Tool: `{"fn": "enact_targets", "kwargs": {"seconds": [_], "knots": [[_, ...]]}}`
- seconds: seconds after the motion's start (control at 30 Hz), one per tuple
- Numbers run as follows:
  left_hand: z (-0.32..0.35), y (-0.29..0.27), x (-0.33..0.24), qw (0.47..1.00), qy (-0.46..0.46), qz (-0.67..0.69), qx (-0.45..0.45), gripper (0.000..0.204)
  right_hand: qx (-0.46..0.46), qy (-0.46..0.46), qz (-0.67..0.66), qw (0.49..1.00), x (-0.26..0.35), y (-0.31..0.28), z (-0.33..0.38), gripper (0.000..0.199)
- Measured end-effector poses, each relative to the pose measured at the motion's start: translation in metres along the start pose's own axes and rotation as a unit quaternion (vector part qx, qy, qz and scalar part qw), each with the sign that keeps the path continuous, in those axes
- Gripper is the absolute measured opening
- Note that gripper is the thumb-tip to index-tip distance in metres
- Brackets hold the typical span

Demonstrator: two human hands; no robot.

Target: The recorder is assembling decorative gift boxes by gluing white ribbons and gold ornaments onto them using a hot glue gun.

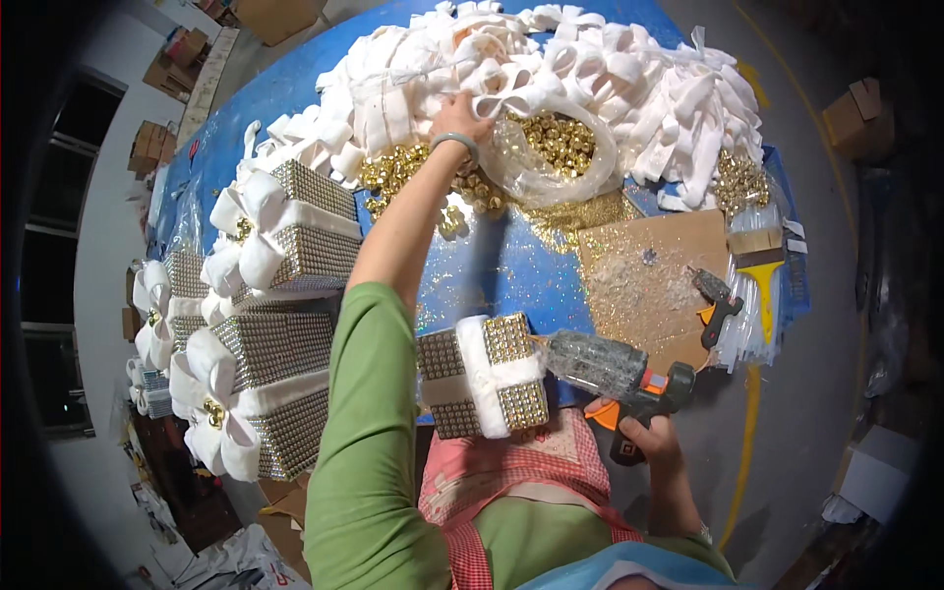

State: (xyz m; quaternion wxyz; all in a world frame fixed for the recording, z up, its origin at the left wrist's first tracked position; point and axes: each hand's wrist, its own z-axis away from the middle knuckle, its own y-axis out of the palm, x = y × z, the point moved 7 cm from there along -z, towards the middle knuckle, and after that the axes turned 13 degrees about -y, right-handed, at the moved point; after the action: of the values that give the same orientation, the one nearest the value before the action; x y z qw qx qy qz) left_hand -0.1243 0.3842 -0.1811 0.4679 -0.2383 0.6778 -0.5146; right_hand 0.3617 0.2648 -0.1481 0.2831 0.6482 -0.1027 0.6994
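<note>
My right hand (649, 438) is wrapped round the handle of a dark hot glue gun (600, 366) with an orange trigger. Its nozzle points left, at a small box (460, 393) covered in silver and gold studs and crossed by white plush ribbon. My left arm stretches far forward over the table. At the edge of a big heap of white fabric bows (413, 79), my left hand (462, 123) has its fingers closed on a looped white bow (503, 102); the fingertips are partly hidden. Beside that hand lie gold bells (393, 169), with more in a clear plastic bag (511, 169).
Studded boxes with white bows (285, 364) stand stacked at the left. On the right, a glitter-strewn cardboard sheet (629, 236) bears a smaller glue gun (718, 305). A yellow brush (762, 270) lies by clear glue sticks (742, 339) at the blue table's (497, 275) right edge.
</note>
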Motion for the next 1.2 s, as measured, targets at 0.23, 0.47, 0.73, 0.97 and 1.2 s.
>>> {"fn": "enact_targets", "kwargs": {"seconds": [0.23,0.47,0.73,0.97,1.2], "knots": [[-0.014,-0.027,-0.025,0.988,0.041,0.073,-0.133,0.015,-0.097,-0.019,-0.079,0.992,-0.003,-0.002,0.017,0.046],[0.088,-0.153,0.009,0.941,0.055,0.310,-0.122,0.044,-0.081,-0.034,-0.168,0.982,-0.011,-0.002,-0.003,0.047],[0.233,-0.137,0.063,0.701,0.013,0.690,0.180,0.021,-0.160,-0.044,-0.250,0.954,-0.019,0.012,-0.033,0.049],[0.250,-0.148,0.115,0.786,-0.042,0.616,-0.001,0.022,-0.171,-0.068,-0.188,0.965,-0.010,0.032,-0.028,0.042],[0.263,-0.187,0.165,0.849,-0.027,0.519,-0.091,0.007,-0.109,-0.065,-0.199,0.972,-0.004,0.049,-0.015,0.043]]}}
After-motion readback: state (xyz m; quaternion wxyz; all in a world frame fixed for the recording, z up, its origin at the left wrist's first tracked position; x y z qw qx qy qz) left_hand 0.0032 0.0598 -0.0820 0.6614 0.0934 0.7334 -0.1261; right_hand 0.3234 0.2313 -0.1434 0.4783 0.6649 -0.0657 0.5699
